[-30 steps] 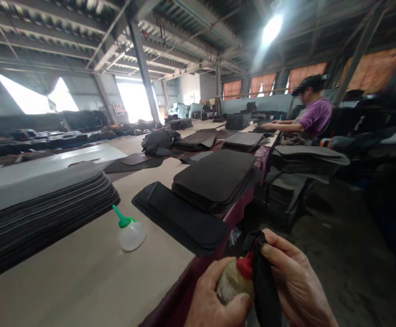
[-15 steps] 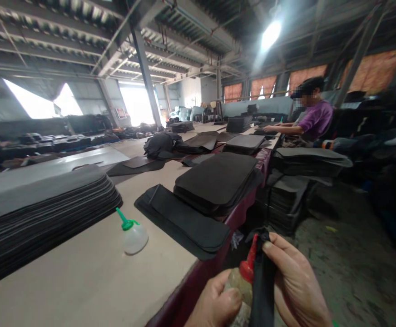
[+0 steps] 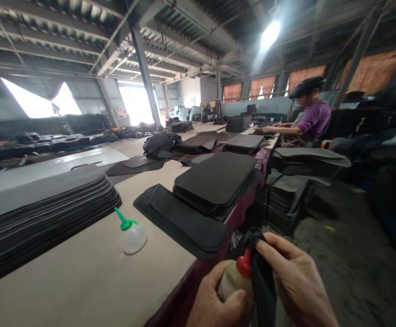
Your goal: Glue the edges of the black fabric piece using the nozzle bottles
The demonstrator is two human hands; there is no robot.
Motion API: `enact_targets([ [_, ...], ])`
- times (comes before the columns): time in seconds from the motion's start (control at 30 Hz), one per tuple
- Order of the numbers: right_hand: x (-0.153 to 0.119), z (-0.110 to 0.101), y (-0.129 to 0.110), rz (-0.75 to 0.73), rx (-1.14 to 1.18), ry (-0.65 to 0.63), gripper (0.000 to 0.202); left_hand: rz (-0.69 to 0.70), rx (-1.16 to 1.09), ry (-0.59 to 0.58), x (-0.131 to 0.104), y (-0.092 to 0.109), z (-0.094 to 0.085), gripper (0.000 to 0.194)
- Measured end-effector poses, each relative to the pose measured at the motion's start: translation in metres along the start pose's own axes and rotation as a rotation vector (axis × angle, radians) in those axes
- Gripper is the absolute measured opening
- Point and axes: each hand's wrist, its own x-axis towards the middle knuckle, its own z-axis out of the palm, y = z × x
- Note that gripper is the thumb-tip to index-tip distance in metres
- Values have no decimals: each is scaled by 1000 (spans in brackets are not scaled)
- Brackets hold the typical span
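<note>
My left hand (image 3: 215, 295) is closed round a cloudy, yellowish squeeze bottle (image 3: 230, 281) with a red nozzle cap (image 3: 244, 264). A dark strip of cloth (image 3: 263, 284) hangs from my right hand (image 3: 291, 272), whose thumb and fingers pinch it near its top. The cloth's gathered upper end covers the tip of the red nozzle. Both hands are in front of the table's near edge, at the lower right of the head view. On the table stands a second squeeze bottle (image 3: 135, 238), whitish with a green spout.
Folded dark pieces (image 3: 187, 220) lie beside a stack of dark panels (image 3: 218, 177) on the table (image 3: 82, 277). A tall layered stack (image 3: 48, 213) is at the left. Bundled panels (image 3: 288, 195) stand on the floor at right. Farther back, a person in purple (image 3: 315, 118) works at the table.
The bottle's red nozzle has gone up further under the cloth, so its tip no longer shows. My right hand has shifted slightly left, and the view has barely moved.
</note>
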Motion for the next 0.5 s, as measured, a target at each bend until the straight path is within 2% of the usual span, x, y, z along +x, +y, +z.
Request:
enact_targets([
  [0.07, 1, -4, 0, 39, 31, -28, 35, 2, 178, 93, -1, 7, 1, 46],
  [0.2, 0, -4, -5, 67, 132, -101, 30, 55, 364, 229, -2, 14, 3, 52],
  [0.37, -2, 3, -1, 120, 249, -101, 37, 71, 302, 180, -3, 8, 1, 52],
  [0.43, -5, 8, 3, 104, 185, -87, 38, 70, 225, 159, -3, 3, -1, 52],
  [0.5, -8, 13, 6, -20, -2, -53, 34, 54, 122, 150, -2, -4, -1, 52],
])
